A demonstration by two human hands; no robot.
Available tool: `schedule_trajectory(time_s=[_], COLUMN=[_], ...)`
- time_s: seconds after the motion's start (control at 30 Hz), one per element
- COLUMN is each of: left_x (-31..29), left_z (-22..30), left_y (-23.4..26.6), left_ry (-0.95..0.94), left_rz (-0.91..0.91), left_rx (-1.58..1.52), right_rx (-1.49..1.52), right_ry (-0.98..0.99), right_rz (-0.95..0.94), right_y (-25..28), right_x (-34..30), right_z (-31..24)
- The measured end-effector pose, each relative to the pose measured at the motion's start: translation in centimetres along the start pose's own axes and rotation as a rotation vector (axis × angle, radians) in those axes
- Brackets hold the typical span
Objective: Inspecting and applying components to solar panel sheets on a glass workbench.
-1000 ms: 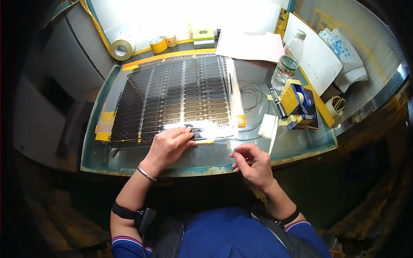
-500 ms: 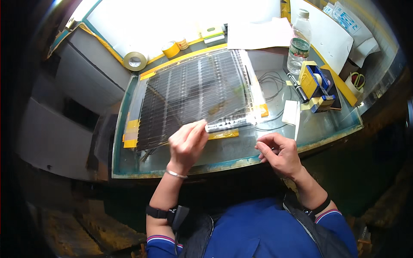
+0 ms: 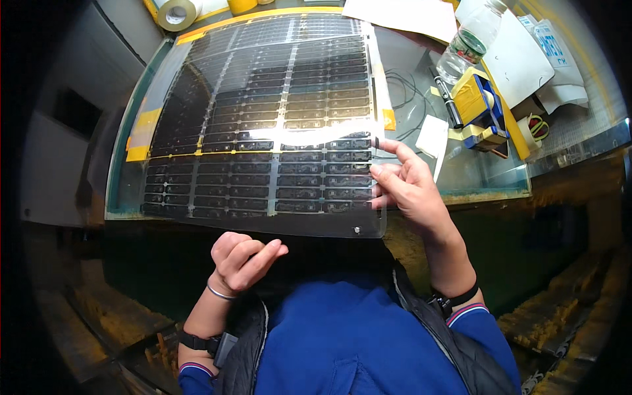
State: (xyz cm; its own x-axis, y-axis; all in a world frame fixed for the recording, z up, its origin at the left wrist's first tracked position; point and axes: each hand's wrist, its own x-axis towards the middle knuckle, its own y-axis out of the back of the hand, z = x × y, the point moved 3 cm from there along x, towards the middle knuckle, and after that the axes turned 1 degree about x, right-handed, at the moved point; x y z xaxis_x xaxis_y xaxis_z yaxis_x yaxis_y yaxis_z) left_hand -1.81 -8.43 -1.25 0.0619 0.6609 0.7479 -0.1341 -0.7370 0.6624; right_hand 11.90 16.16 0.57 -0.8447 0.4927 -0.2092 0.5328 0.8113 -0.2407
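A large dark film sheet (image 3: 316, 178) with rows of small rectangular patterns and a clear border lies over the glass-topped table (image 3: 487, 181). Its near edge reaches past the table's front edge. My right hand (image 3: 415, 184) grips the sheet's right border near the front corner, thumb on top and some fingers seen through the clear film. Closer to me, my left hand (image 3: 243, 260) is closed in a pinch just below the sheet's near edge, apart from it. Whether anything small sits between those fingertips cannot be made out. Yellow tape (image 3: 143, 135) shows at the sheet's left side.
At the right stand a plastic bottle (image 3: 464, 52), a blue and yellow tape dispenser (image 3: 484, 108), a black marker (image 3: 449, 102) and green-handled scissors (image 3: 538, 127). A thin cable (image 3: 405, 89) and a white paper piece (image 3: 432, 136) lie beside the sheet. A tape roll (image 3: 176, 14) sits far left.
The film's near part has come toward me, over the table's front edge. My right hand has taken hold of its right border. My left hand has drawn back off the sheet toward me.
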Motion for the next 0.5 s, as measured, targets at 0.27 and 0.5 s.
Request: schedule_trajectory(time_s=[0.27,0.5], left_x=[-4.9,-7.3], left_z=[-3.2,-6.0], left_y=[1.4,2.5], left_ry=[0.752,1.355], left_rz=[0.033,0.408], left_rx=[-0.475,-0.870], right_rx=[0.055,0.034], right_ry=[0.007,0.045], right_rz=[0.068,0.085], right_y=[0.7,0.5], right_x=[-0.5,-0.8], right_z=[0.4,0.3])
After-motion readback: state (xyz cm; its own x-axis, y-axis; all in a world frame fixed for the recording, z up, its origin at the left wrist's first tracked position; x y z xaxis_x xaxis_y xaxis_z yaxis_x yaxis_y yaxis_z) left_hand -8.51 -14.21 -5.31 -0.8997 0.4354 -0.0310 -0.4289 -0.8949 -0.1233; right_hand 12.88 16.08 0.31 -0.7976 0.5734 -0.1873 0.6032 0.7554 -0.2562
